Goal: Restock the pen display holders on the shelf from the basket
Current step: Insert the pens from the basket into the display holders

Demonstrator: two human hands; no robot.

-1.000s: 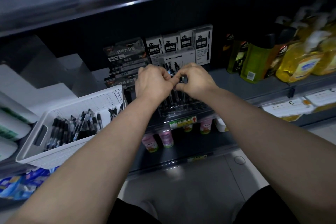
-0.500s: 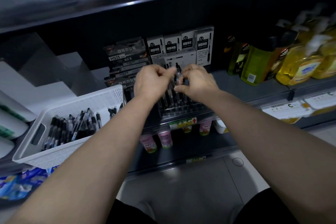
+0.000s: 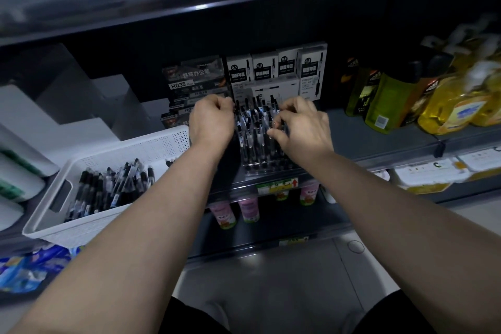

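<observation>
A clear pen display holder (image 3: 260, 169) stands at the shelf's front edge, packed with upright black pens (image 3: 254, 122). My left hand (image 3: 212, 123) is at the holder's left side, its fingers curled onto the top of the leftmost pen. On the right side, my right hand (image 3: 301, 130) pinches a pen between thumb and forefinger. To the left on the same shelf sits the white perforated basket (image 3: 51, 215), which holds several loose black pens (image 3: 108, 187).
Boxed pen packs (image 3: 276, 68) and dark pen boxes (image 3: 193, 78) stand behind the holder. Yellow and green bottles (image 3: 444, 100) fill the shelf to the right. An upper shelf (image 3: 189, 16) overhangs. Small pink bottles (image 3: 248, 209) sit on the shelf below.
My hands were pressed together over the holder's middle. They have spread apart to its left and right sides, uncovering the rows of pens between them.
</observation>
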